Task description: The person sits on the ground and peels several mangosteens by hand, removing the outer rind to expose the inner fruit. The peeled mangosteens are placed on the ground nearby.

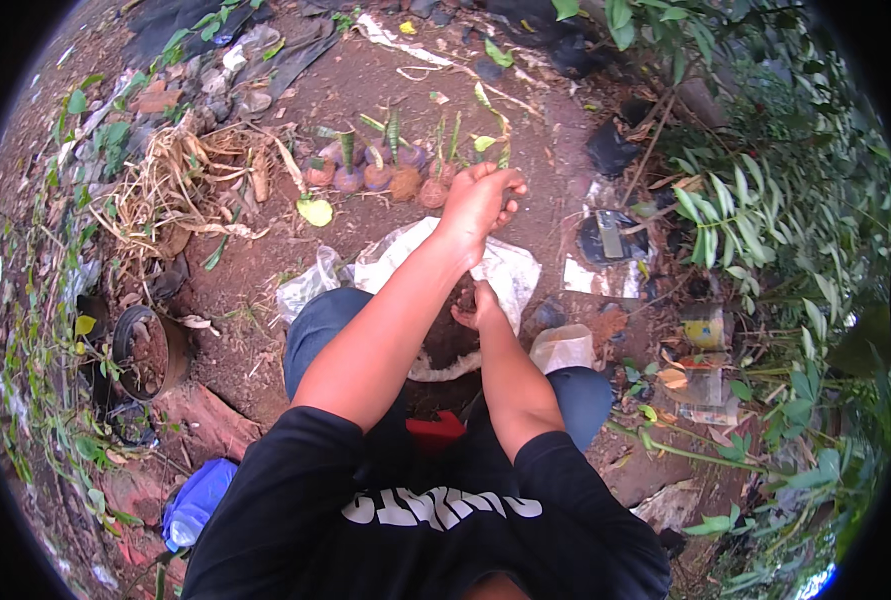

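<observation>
My left hand [486, 199] is raised over the far rim of a white woven sack [516, 274], fingers curled. A mottled green leaf stem [504, 154] shows just past its fingers; whether it is held is unclear. Lower down, my right hand [481, 306] cups a dark clump of soil [465, 298] within the sack's mouth. More dark soil [445, 341] lies inside the sack, between my knees. Beyond the sack sit several round wrapped soil balls [378, 176], some with upright snake plant leaves [393, 133].
Left are a heap of dry leaves [179, 184], a black plant pot [149, 352] and a blue plastic bag [199, 495]. A clear plastic bag [314, 285] touches the sack's left side. Right are a phone-like object [609, 232] on black plastic, a whitish bag [563, 346] and leafy shrubs [745, 217].
</observation>
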`<state>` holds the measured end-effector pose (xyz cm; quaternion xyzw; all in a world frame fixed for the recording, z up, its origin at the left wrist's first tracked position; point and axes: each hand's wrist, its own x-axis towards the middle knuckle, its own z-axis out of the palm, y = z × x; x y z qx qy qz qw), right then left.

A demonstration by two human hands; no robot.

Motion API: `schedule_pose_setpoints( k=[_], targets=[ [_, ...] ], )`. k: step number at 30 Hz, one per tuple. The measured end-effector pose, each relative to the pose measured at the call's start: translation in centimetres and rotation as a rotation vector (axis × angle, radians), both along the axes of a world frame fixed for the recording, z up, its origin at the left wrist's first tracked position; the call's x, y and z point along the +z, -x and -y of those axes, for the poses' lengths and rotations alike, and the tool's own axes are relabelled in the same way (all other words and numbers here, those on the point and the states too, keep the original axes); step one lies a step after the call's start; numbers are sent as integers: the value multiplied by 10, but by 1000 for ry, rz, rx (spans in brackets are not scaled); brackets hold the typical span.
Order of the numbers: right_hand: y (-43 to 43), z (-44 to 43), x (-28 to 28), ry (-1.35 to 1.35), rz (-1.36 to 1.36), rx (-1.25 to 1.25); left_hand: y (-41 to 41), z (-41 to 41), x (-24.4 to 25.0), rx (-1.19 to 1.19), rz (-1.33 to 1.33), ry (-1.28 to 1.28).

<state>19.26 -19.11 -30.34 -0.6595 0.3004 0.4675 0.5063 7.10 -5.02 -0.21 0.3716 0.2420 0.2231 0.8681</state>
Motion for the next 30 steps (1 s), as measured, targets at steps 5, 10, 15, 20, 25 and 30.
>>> schedule_pose_setpoints(
  k=[5,10,15,20,25,30],
  targets=[
    [-36,-11,87,-50,212,498,-7,4,-9,-47,-33,-31],
    [-35,-25,214,76,523,934,-13,8,-11,-60,-14,-1],
    [-41,-2,274,16,766,1026,-23,13,-19,-97,-37,-185],
    [-15,19,332,-342,730,797,-20,21,-3,-148,-77,-635],
    [-38,36,336,-538,700,932,-35,35,-7,-193,-41,-787],
    [-56,46,317,-824,701,895,-42,41,1,-170,-85,-593]
  ],
)
